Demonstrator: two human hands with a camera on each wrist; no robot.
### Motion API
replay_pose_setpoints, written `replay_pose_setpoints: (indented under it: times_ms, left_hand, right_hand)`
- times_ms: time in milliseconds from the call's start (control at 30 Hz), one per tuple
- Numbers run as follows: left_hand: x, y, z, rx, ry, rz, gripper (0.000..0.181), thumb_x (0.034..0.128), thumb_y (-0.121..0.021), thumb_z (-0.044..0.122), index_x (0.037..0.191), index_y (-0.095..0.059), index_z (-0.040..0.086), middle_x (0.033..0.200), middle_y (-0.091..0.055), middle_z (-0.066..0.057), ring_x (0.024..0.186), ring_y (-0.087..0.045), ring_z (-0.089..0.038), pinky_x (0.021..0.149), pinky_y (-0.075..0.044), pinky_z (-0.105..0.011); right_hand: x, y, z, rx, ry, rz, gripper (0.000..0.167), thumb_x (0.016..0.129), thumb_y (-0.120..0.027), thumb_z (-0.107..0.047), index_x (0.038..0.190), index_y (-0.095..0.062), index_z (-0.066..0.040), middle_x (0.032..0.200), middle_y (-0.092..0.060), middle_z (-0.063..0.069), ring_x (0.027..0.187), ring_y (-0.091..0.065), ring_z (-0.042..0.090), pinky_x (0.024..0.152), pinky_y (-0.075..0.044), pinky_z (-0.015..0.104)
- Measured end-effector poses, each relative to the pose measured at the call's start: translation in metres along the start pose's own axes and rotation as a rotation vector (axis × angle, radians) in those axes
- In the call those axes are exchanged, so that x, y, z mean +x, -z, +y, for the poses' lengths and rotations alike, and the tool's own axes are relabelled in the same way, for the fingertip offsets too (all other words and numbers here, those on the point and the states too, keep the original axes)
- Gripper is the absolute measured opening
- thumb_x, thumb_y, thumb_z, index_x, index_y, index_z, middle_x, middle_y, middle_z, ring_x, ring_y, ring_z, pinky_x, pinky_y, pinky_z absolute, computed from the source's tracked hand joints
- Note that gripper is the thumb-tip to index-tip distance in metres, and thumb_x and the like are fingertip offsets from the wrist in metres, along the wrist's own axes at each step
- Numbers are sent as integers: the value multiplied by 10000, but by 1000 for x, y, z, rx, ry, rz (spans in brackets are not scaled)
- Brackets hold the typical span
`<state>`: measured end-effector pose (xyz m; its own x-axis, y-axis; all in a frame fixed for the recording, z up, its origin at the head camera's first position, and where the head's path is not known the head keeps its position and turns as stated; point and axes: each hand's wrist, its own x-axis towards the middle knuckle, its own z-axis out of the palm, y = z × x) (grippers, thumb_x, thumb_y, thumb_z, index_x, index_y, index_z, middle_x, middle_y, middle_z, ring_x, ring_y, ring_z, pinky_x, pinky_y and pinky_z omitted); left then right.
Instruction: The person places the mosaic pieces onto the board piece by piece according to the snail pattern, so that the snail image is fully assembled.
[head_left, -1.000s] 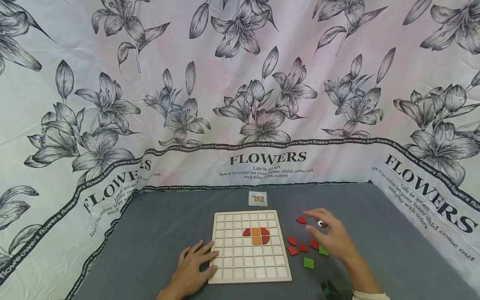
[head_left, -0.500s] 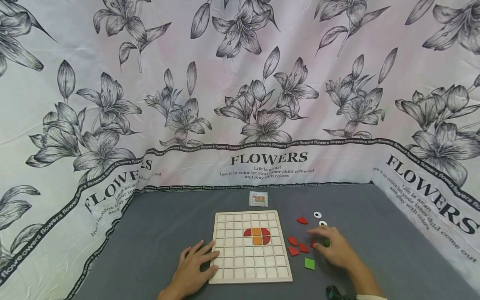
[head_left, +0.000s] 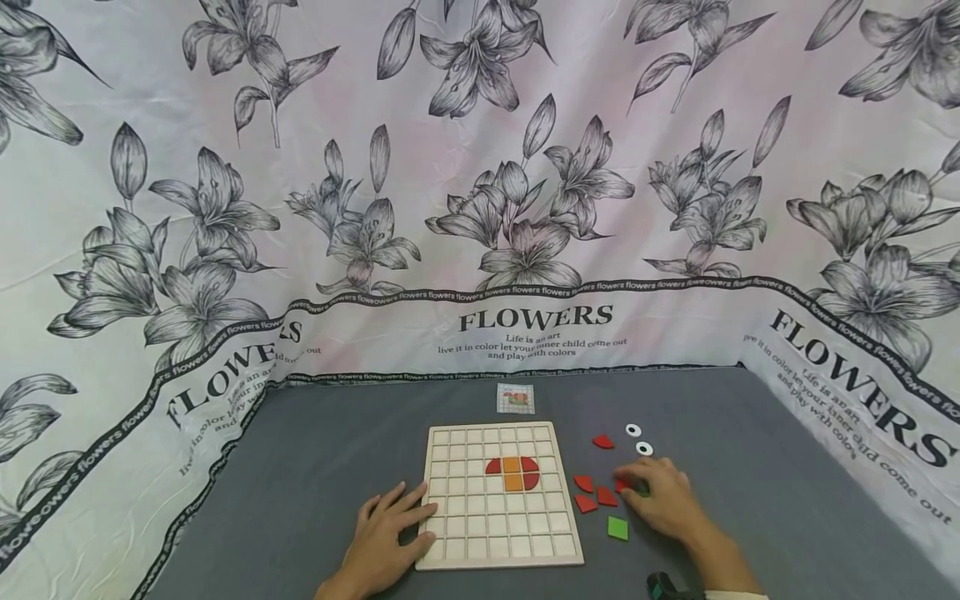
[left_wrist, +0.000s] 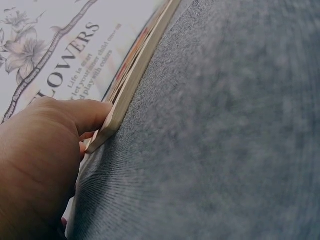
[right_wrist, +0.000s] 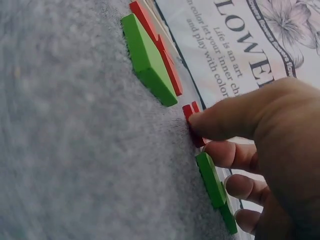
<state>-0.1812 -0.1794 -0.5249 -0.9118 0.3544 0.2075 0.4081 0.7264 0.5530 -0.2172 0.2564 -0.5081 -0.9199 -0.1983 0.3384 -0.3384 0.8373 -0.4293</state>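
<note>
The wooden grid board (head_left: 457, 527) lies flat on the table, with orange square tiles (head_left: 512, 482) and dark red quarter-round tiles (head_left: 530, 479) set in its cells. My left hand (head_left: 386, 537) rests at the board's left edge, fingers spread; in the left wrist view its thumb touches the rim near a corner. Right of the board, my right hand (head_left: 667, 504) pinches a red quarter-round tile (right_wrist: 192, 130) between thumb and index finger, at the tabletop. Its other fingers curl beside green tiles (right_wrist: 211, 180), which the hand mostly hides in the head view.
Several red quarter-round tiles (head_left: 607, 497) lie between the board and my right hand, a green square tile (head_left: 618, 528) nearer me. Farther back are a red tile (head_left: 603, 442) and two white eye discs (head_left: 644, 449). A small pattern card (head_left: 515, 398) lies behind the board.
My right hand has come back toward me from beside the far red tile and eye discs, down to a nearer red tile, and its fingers have closed in. My left hand stays put.
</note>
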Motion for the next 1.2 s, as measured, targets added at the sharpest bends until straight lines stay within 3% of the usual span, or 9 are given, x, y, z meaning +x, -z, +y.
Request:
replay_pose_setpoints:
  times_ms: [233,333,467,567,667,800,900,1033,1200]
  left_hand:
    - [-1,-2,-2,3,7,-14,422,943,-571,478,1264,-674,224,1454,-456,-18,1348,-325,-395,984,-155,-693]
    - [-2,-2,-3,5,10,-15,426,943,-568,485,1266,-672,229,1455,-454,-16,1348,-325,-395,983,-155,-694]
    - [-2,-3,-4,4,12,-19,431,940,-567,492,1267,-671,230,1456,-452,-12,1349,-323,-393,985,-152,-695]
    - [-1,-3,-3,2,14,-23,431,941,-567,491,1269,-670,232,1458,-449,-10,1350,-321,-393,986,-148,-696]
    - [-1,-2,-3,1,17,-22,427,942,-568,486,1269,-670,231,1459,-449,-11,1350,-320,-395,986,-144,-695]
    - [-1,-2,-2,4,19,-17,423,941,-571,481,1263,-675,226,1454,-455,-14,1349,-324,-391,989,-143,-688]
    - [0,-2,-2,5,16,-8,417,938,-578,475,1253,-681,222,1446,-465,-17,1346,-330,-386,992,-145,-679]
    - [0,-2,-1,6,9,4,413,934,-584,473,1246,-686,222,1440,-474,-19,1344,-337,-382,992,-149,-676]
    - [-1,-1,1,11,9,13,412,933,-591,465,1246,-686,215,1439,-474,-14,1346,-338,-374,999,-152,-668]
  right_hand:
    - [0,-1,-3,-34,-27,-44,266,751,-753,-98,1002,-749,-184,801,-557,-138,815,-497,152,652,-352,398]
    - [-1,-2,-4,-33,-54,-37,180,786,-785,-200,954,-736,-158,788,-562,-119,813,-509,163,679,-364,425]
    - [-2,-5,-2,-43,-92,-20,306,778,-801,-337,977,-720,-119,823,-579,-71,835,-496,194,683,-344,413]
    - [-2,-7,-1,-54,-83,-5,317,762,-809,-266,1025,-720,-114,920,-603,1,889,-495,249,667,-337,413]
    - [-2,-7,-1,-65,-61,6,265,735,-815,-185,983,-728,-149,978,-609,35,921,-502,281,671,-352,431]
    - [0,-6,0,-40,-88,-8,209,729,-837,-293,846,-708,-177,833,-592,-41,841,-502,215,672,-336,418]
    - [1,-5,-1,-20,-111,-23,337,727,-829,-398,926,-719,-150,748,-522,-104,792,-476,158,671,-310,401]
    - [-1,-4,-3,-32,-60,-21,363,751,-809,-296,1061,-723,-126,783,-519,-120,815,-496,158,669,-332,409]
    - [-3,-5,-3,-30,-11,-1,182,752,-805,-190,914,-725,-174,832,-573,-102,867,-524,196,685,-355,430]
